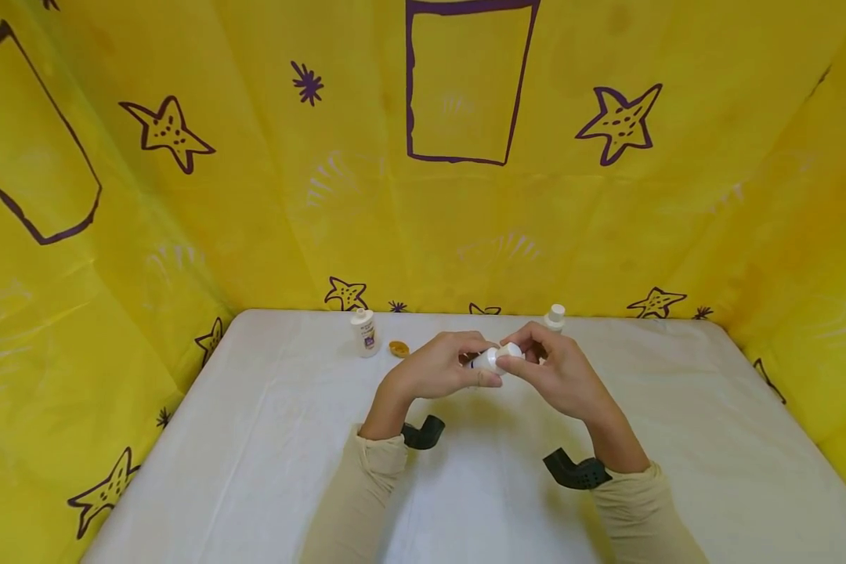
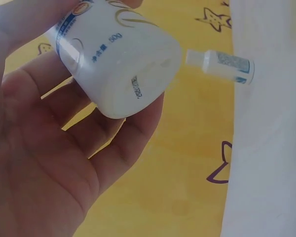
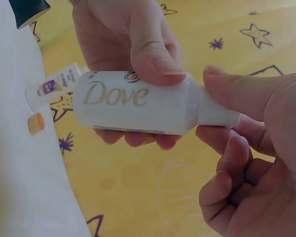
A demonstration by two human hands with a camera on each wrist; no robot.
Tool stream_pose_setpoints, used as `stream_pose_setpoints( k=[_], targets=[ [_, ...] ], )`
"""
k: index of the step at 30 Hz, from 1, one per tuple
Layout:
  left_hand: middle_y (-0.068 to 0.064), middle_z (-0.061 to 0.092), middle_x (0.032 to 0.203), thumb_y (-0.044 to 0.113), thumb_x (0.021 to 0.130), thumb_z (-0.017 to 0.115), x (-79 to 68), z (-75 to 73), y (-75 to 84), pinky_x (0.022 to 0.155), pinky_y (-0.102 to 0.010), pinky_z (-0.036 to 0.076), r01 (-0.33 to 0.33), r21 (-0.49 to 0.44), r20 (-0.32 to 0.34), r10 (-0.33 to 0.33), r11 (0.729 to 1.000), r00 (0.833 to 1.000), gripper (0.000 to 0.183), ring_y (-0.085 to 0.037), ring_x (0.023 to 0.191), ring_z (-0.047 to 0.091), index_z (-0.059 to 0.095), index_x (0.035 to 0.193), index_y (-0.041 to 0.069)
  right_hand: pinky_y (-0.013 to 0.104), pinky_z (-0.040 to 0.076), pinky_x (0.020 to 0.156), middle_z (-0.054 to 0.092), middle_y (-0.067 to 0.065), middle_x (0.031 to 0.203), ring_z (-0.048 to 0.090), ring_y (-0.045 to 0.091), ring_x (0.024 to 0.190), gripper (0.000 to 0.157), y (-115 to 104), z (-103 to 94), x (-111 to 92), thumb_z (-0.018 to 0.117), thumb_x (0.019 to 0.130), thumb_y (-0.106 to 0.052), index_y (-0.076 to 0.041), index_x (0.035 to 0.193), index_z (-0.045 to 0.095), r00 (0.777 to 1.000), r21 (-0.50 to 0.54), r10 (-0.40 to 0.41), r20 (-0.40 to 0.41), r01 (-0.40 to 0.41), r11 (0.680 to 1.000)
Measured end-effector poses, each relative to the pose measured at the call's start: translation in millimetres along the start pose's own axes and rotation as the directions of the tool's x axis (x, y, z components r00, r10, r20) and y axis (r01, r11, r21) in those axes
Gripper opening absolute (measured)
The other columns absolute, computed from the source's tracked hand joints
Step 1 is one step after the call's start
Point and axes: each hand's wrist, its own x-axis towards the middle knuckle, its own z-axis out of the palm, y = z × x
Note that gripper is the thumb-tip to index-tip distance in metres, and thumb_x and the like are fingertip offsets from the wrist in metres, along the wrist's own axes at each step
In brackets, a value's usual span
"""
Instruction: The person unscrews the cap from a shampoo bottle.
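White plastic bottle (image 3: pixel 138 108) over the table (image 1: pixel 493 486): left hand (image 1: pixel 440 364) grips its body, right hand (image 1: pixel 564 372) pinches its cap (image 3: pixel 219 111). Turning the cap seems the step, calling for a steady left grip; nothing appears in its way. Beyond: orange lid (image 1: pixel 399 348), purple-labelled bottle (image 1: pixel 366 333) and, partly behind the right hand, capped bottle (image 1: pixel 554 317).

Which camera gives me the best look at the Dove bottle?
The right wrist view: it shows the Dove bottle side-on, its gold lettering readable and the right hand pinching its cap. The left wrist view shows mainly its base and "50g" marking; the head view shows it small, partly covered by the left hand.
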Motion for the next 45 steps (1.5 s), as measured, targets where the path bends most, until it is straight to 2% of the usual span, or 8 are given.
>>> stream_pose_setpoints(
  k=[5,13,21,25,30,34,40,45],
  targets=[
    [0.006,0.063,0.09,0.034,0.091,0.077,-0.4,-3.3,6.0,0.07,-0.022,0.044,-0.016,-0.021,0.006,0.016,1.0,1.0,0.016,-0.011,0.08,0.053,0.072,0.1,0.022,0.027,0.037,0.058,0.057,-0.001,0.08,0.044,0.012,0.069,0.015,-2.5,-0.6,0.0,0.076,0.091,-0.01,-0.014,0.101,0.067,0.998,0.035,-0.062,-0.017,0.062,0.997],
    [0.004,0.062,0.091,0.031,0.092,0.077,-2.4,-4.5,5.7,0.07,-0.022,0.043,-0.027,-0.079,0.023,0.029,0.997,0.999,0.016,-0.012,0.079,0.053,0.073,0.102,0.02,0.027,0.039,0.059,0.062,-0.002,0.083,0.046,0.01,0.07,0.021,0.9,4.9,0.0,0.077,0.087,-0.002,-0.014,0.101,0.068,0.984,0.056,-0.165,-0.063,0.169,0.984],
    [0.002,0.063,0.092,0.023,0.096,0.072,-3.2,-3.0,5.3,0.073,-0.022,0.048,-0.011,-0.184,0.104,0.03,0.983,0.994,0.011,-0.011,0.079,0.057,0.072,0.104,0.015,0.025,0.043,0.068,0.066,0.003,0.095,0.049,0.01,0.079,0.022,0.3,-2.6,-4.2,0.07,0.091,0.005,-0.011,0.105,0.067,0.972,0.165,-0.235,0.008,0.231,0.959],
    [0.002,0.062,0.093,0.022,0.096,0.072,-2.6,-2.0,6.9,0.073,-0.021,0.048,-0.017,-0.195,0.104,0.038,0.981,0.994,0.011,-0.008,0.079,0.056,0.071,0.103,0.014,0.026,0.043,0.066,0.065,0.001,0.095,0.05,0.009,0.079,0.025,-4.1,-8.1,-5.9,0.07,0.091,0.005,-0.012,0.109,0.068,0.967,0.149,-0.253,0.026,0.246,0.958],
    [0.002,0.061,0.094,0.023,0.094,0.075,-1.4,-0.4,7.8,0.071,-0.021,0.047,-0.026,-0.165,0.076,0.039,0.986,0.996,0.013,-0.009,0.079,0.054,0.071,0.103,0.015,0.026,0.043,0.062,0.062,-0.003,0.094,0.051,0.01,0.075,0.029,-8.9,-12.9,-7.7,0.072,0.091,0.001,-0.013,0.117,0.069,0.974,0.095,-0.22,0.047,0.215,0.972],
    [0.001,0.061,0.093,0.024,0.094,0.075,-1.9,-0.3,7.7,0.072,-0.025,0.048,-0.022,-0.141,0.049,0.029,0.99,0.998,0.013,-0.01,0.079,0.054,0.07,0.101,0.015,0.025,0.046,0.064,0.064,-0.003,0.098,0.054,0.012,0.074,0.03,-12.0,-13.7,-8.4,0.07,0.095,-0.007,-0.017,0.123,0.068,0.987,0.07,-0.148,0.065,0.144,0.987],
    [0.001,0.062,0.093,0.026,0.092,0.077,-1.9,0.8,8.2,0.073,-0.026,0.049,-0.022,-0.129,0.034,0.026,0.991,0.999,0.013,-0.011,0.08,0.054,0.072,0.099,0.017,0.026,0.053,0.075,0.069,0.003,0.113,0.065,0.012,0.081,0.022,-13.8,-10.9,-9.4,0.064,0.101,-0.015,-0.017,0.123,0.068,0.998,0.094,-0.042,0.046,0.038,0.995],
    [0.001,0.063,0.092,0.026,0.092,0.077,-1.1,0.8,8.7,0.073,-0.026,0.048,-0.021,-0.125,0.035,0.026,0.992,0.999,0.013,-0.01,0.08,0.054,0.072,0.101,0.017,0.025,0.055,0.08,0.071,0.008,0.112,0.068,0.011,0.087,0.016,-14.4,-8.8,-8.2,0.064,0.1,-0.014,-0.012,0.116,0.07,0.999,0.141,-0.009,0.034,0.004,0.99]
  ],
)
